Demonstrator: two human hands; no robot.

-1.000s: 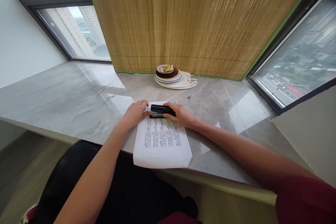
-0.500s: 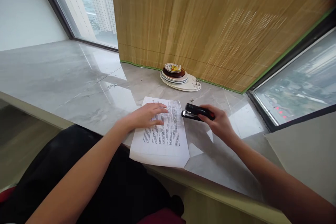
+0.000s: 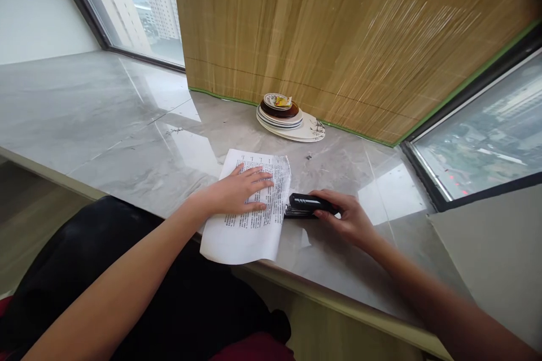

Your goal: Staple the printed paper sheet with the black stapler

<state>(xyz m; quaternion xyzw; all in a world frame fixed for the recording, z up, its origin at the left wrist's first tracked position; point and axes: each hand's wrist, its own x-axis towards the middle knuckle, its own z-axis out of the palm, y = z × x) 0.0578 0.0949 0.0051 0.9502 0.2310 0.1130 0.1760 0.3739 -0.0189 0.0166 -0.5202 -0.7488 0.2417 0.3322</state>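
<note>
Head view, left hand (image 3: 241, 193) on paper (image 3: 242, 241), right hand (image 3: 350, 219) holding stapler (image 3: 310, 203)

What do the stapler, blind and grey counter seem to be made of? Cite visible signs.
Stapler: probably mostly glossy black plastic, from highlights. Blind: likely low-sheen bamboo or wood, given thin tan strips. Grey counter: perhaps polished stone or tile, veined and reflective.

Under the left hand (image 3: 239, 190) lies smooth, matt paper (image 3: 243, 240); in the right hand (image 3: 345, 214), a stapler (image 3: 311, 203) of glossy plastic with shiny metal at its tip. The worktop (image 3: 135, 163) beneath both is polished and marble-like; beyond them hangs a blind (image 3: 271, 22) of ridged, wood-like slats.
</note>
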